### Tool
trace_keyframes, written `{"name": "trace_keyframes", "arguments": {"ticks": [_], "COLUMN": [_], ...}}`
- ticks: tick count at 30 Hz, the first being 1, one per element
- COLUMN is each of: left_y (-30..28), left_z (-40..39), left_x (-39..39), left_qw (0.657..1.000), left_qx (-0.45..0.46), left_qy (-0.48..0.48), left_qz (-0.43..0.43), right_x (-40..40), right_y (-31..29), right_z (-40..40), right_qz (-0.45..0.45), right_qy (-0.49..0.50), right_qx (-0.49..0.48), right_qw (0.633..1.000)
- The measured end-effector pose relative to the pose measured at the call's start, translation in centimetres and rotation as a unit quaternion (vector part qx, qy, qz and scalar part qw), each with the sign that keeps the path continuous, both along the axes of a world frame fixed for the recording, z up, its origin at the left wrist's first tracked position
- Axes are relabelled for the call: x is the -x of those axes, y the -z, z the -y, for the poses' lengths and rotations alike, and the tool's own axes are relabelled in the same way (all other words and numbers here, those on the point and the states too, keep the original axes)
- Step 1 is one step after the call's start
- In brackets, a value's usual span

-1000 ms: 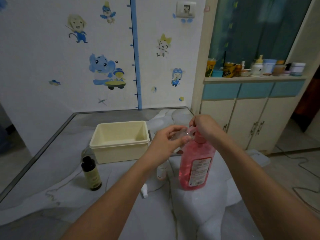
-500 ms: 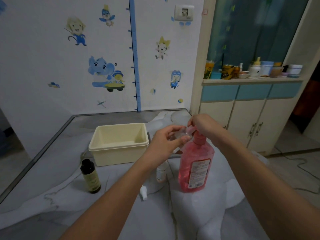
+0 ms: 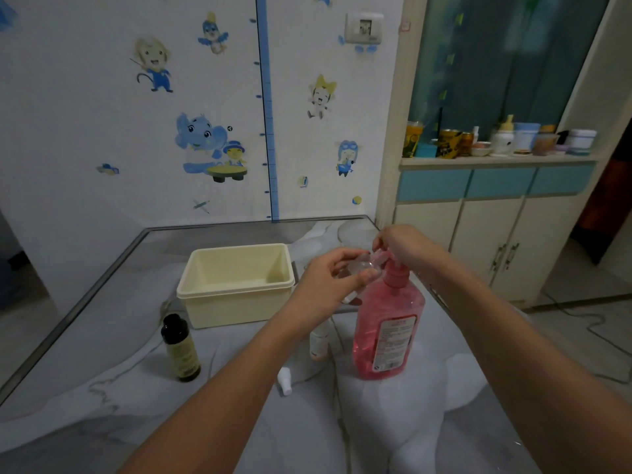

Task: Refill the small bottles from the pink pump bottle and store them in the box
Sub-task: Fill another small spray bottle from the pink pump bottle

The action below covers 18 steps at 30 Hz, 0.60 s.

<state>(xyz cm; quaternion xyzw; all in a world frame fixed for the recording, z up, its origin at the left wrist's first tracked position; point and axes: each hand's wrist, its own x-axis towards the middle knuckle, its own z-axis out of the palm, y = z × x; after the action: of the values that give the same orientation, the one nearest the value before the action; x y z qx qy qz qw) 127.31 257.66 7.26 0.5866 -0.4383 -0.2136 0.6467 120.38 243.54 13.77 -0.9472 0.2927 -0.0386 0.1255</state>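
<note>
A: Pump bottle?
B: Upright on the desk, right of centre, pink liquid nearly to the shoulder, white label facing the camera. Right hand sits on top of the pump head, fingers curled down over it.

A: And the small bottle?
B: Clear one, held up at the spout, just left of the pump head. Left hand pinches it: thumb on the near side, fingers over the top. Whether liquid is running into it, cannot tell; too blurred.

A: Box?
B: Cream box, open top, behind and left of the pump bottle, near the left hand but not touching it. Nothing shows inside on the part visible.

A: Other bottles?
B: Dark bottle with black cap, upright, in front of the box's left corner. A small pale bottle stands between the left forearm and the pump bottle, partly hidden. A small white cap or nozzle lies on the desk just below the forearm.

A: Surroundings?
B: Desk is grey and white marbled, metal edge on the left. Wall behind carries cartoon stickers and a blue height ruler. Cabinet to the right, its ledge crowded with jars and cups.
</note>
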Motion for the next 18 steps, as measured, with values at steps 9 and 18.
{"name": "trace_keyframes", "arguments": {"ticks": [9, 18], "left_y": [0.5, -0.2], "left_z": [-0.3, -0.1], "left_x": [0.3, 0.1], "left_qw": [1.000, 1.000], "left_qx": [-0.005, -0.002], "left_qy": [0.011, -0.004], "left_qz": [-0.027, 0.007], "right_x": [-0.7, 0.1], "right_y": [1.9, -1.0], "right_z": [-0.3, -0.9], "right_qz": [-0.068, -0.007], "right_qy": [0.028, 0.046], "right_qx": [0.073, -0.035], "right_qw": [0.995, 0.998]}}
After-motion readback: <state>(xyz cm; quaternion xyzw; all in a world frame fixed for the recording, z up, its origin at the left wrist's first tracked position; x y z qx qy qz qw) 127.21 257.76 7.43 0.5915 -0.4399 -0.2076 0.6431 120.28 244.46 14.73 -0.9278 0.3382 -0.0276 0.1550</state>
